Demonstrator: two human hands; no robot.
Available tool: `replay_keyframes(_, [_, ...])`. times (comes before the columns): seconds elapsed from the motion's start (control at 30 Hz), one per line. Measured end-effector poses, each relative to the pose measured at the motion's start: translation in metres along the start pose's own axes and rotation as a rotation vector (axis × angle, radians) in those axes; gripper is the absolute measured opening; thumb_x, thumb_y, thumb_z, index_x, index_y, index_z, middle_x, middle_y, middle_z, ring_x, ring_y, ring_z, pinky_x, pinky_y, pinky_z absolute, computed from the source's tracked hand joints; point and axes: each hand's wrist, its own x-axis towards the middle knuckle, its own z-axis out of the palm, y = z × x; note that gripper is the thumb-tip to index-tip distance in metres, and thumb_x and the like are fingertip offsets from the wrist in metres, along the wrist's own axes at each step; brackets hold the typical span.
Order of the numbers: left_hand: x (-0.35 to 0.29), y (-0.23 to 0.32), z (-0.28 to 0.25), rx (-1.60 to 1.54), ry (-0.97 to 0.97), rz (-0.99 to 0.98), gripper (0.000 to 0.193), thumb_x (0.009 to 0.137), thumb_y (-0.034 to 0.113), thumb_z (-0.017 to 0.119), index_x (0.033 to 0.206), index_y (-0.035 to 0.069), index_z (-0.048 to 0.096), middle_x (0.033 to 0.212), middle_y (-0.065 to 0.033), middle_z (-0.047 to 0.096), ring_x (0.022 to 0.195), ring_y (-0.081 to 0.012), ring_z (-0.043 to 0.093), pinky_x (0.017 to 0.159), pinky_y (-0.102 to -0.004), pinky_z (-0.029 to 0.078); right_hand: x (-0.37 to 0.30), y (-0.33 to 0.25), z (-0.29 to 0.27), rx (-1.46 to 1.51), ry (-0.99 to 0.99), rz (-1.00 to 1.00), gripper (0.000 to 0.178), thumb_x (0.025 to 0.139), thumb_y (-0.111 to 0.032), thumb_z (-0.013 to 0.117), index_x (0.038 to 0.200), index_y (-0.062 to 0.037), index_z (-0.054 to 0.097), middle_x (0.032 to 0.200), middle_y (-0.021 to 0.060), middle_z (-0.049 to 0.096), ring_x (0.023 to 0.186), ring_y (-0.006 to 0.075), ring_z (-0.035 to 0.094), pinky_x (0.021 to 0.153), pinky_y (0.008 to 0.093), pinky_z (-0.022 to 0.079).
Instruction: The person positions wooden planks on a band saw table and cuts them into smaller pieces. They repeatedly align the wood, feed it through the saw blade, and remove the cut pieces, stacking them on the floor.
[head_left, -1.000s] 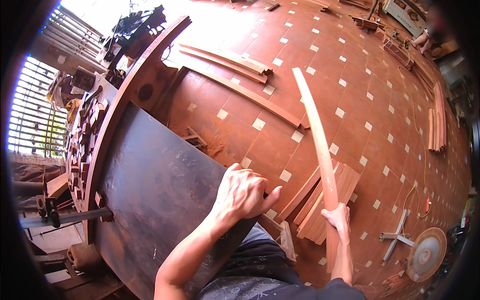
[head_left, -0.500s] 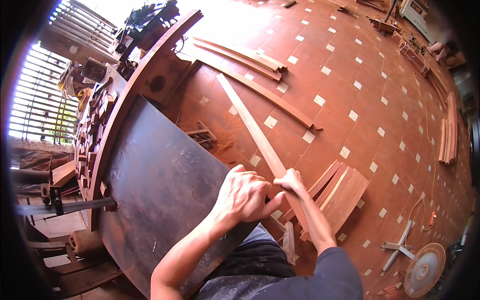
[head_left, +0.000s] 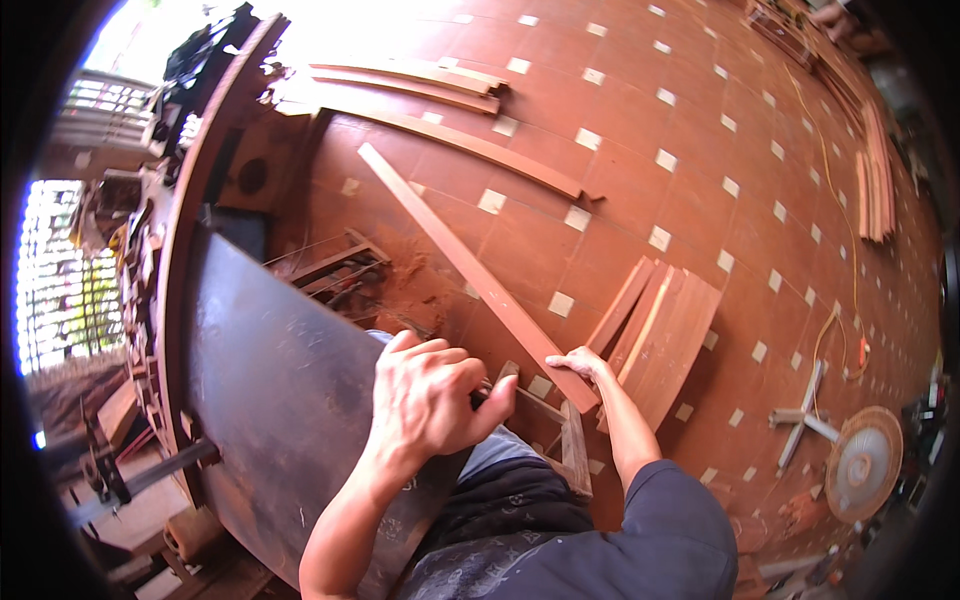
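Observation:
In my right hand (head_left: 580,364) is a long reddish wooden strip (head_left: 465,265), gripped close to its near end. The strip slants away to the far left, above the tiled floor. My left hand (head_left: 428,395) hovers over the edge of a dark metal tabletop (head_left: 290,370), fingers curled and thumb sticking out. A small dark patch shows between thumb and fingers; whether it is an object or shadow I cannot make out. Beside the right hand lies a stack of wooden boards (head_left: 665,345), partly behind the forearm.
More wooden strips (head_left: 470,150) lie on the floor ahead. A curved wooden rail with small blocks (head_left: 140,300) borders the tabletop. A low wooden frame (head_left: 575,450) stands by my legs. At right are a round fan (head_left: 864,465) and a cable (head_left: 830,180).
The wooden strip has shifted left and turned its reddish face up, with my right hand now nearer its end. My left hand has moved left and down, away from the strip. The view has turned.

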Motion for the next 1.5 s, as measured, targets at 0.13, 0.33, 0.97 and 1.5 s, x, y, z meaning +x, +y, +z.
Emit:
replay_keyframes(0.13, [-0.001,0.001,0.005,0.001,0.022,0.004,0.04,0.075,0.03,0.079,0.053,0.012,0.049,0.054,-0.0036,0.053,0.054,-0.0246,0.053,0.063,-0.0399,0.038,-0.003,0.059,0.006,0.197,-0.047,0.164,0.086,0.073,-0.069,0.089,0.124,0.0002,0.079,0.133,0.0191,0.075,0.122,0.0274,0.071,0.104,0.0417,0.054])
replay_keyframes(0.33, [0.003,0.003,0.007,-0.017,0.03,-0.009,0.042,0.075,0.028,0.078,0.052,0.013,0.046,0.052,-0.0029,0.044,0.05,-0.0253,0.044,0.061,-0.0393,0.033,0.046,0.086,0.014,0.068,0.198,0.105,0.08,0.072,-0.076,0.086,0.111,-0.0062,0.084,0.129,0.0186,0.076,0.126,0.0269,0.069,0.109,0.0427,0.051])
replay_keyframes(0.97, [0.002,0.001,0.004,0.016,-0.021,-0.023,0.04,0.072,0.029,0.078,0.052,0.013,0.048,0.051,-0.0022,0.043,0.05,-0.0245,0.047,0.062,-0.0385,0.036,0.124,-0.021,-0.18,0.964,0.857,-0.189,0.05,0.085,-0.031,0.088,0.121,0.0009,0.075,0.114,0.0165,0.076,0.11,0.0236,0.069,0.1,0.0441,0.053])
replay_keyframes(1.5, [-0.01,0.001,-0.002,-0.034,-0.008,-0.063,0.034,0.082,0.034,0.078,0.057,0.014,0.066,0.057,-0.004,0.062,0.059,-0.0232,0.063,0.066,-0.0397,0.042,0.054,-0.024,-0.165,1.643,0.698,-0.421,0.018,0.103,-0.021,0.064,0.091,-0.0095,0.058,0.082,0.0036,0.059,0.071,0.0176,0.059,0.067,0.0346,0.056])
